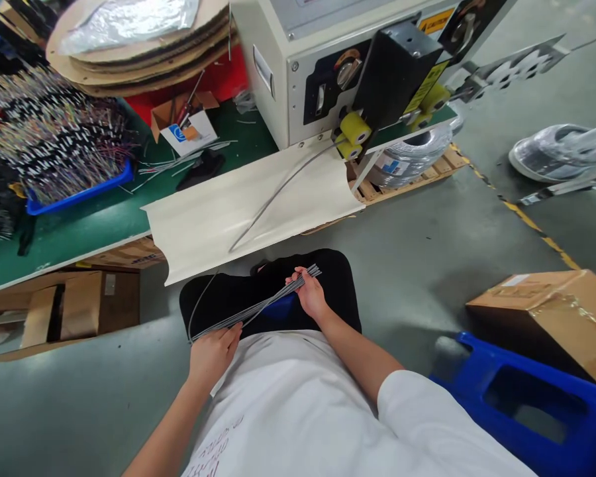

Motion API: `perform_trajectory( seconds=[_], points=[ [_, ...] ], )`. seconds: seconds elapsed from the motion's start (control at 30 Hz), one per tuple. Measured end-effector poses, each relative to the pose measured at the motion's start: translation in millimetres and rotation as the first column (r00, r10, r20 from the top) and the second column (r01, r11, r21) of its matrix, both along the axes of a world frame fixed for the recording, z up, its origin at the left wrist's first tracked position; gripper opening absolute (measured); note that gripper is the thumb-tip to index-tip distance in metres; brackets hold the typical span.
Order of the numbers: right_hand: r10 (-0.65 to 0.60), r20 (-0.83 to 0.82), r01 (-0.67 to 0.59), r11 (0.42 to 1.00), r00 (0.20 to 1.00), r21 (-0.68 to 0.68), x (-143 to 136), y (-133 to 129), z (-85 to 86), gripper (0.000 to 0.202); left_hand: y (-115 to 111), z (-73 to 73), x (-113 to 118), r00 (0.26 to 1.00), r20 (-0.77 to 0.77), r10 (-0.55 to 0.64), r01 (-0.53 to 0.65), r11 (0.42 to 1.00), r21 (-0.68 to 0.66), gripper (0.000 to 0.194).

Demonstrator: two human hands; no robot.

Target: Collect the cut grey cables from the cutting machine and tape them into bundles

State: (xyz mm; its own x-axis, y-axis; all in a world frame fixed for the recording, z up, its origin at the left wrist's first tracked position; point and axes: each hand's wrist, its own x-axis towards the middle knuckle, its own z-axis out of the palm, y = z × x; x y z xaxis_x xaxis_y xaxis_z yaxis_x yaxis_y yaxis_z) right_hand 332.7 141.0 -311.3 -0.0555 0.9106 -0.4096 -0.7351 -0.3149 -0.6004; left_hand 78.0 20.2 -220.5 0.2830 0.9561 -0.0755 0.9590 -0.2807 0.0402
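Because the bundle of grey cables [263,307] spans the black-clad lap [342,278], with the right hand [310,291] gripping it near one end and the left hand [214,350] closed around the other, a slackened hold could spill strands onto the floor [417,265]. One bowed strand [199,299] rises near the cream tray [189,228] and might snag its edge if lifted carelessly.

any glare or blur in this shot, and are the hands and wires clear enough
Head view: bright glare on the clear plastic at upper left; head view: the wrapped coil at far right looks soft and stretched; head view: the left hand, right hand and grey wires read fairly clear, though strands blend together.
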Motion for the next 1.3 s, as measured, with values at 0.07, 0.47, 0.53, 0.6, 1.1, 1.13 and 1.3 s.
perform_trajectory(
  seconds=[0.07, 0.47, 0.53, 0.6, 1.1, 1.13, 1.3],
  points=[
    [-0.012, -0.001, 0.012, 1.0, 1.0, 0.012, -1.6, 0.1, -2.6, 0.022, 2.6, 1.1, -0.5, 1.0, 0.009, 0.014, -0.013, 0.999, -0.05, 0.032],
    [-0.062, -0.062, 0.057, 0.995, 0.996, -0.087, -2.0, 7.7, -15.1, 0.02, 0.3, -16.2, -121.8, 0.862, -0.377, 0.338, -0.496, 0.716, -0.492, 0.045],
    [-0.056, -0.07, 0.05, 0.995, 0.996, -0.088, -2.8, 8.7, -16.2, 0.02, -1.0, -25.9, -127.7, 0.869, -0.392, 0.3, -0.478, 0.712, -0.515, 0.047],
    [-0.053, -0.07, 0.048, 0.996, 0.996, -0.08, -3.1, 9.2, -16.3, 0.02, -0.9, -31.8, -127.7, 0.877, -0.4, 0.268, -0.458, 0.717, -0.526, 0.047],
    [-0.009, -0.022, 0.007, 0.998, 1.0, -0.062, -4.0, 7.0, -20.7, 0.027, 156.2, 117.5, 27.4, 0.932, 0.099, -0.349, 0.275, 0.858, 0.434, 0.044],
    [-0.006, -0.02, 0.005, 0.998, 1.0, -0.058, -3.0, 6.0, -19.6, 0.028, 171.7, 118.8, 36.7, 0.954, 0.078, -0.29, 0.219, 0.851, 0.478, 0.049],
    [-0.003, -0.034, 0.002, 0.999, 0.999, -0.034, 3.1, 3.0, -16.5, 0.03, 201.2, 103.7, 59.7, 0.981, 0.064, -0.182, 0.134, 0.884, 0.448, 0.064]
  ],
)
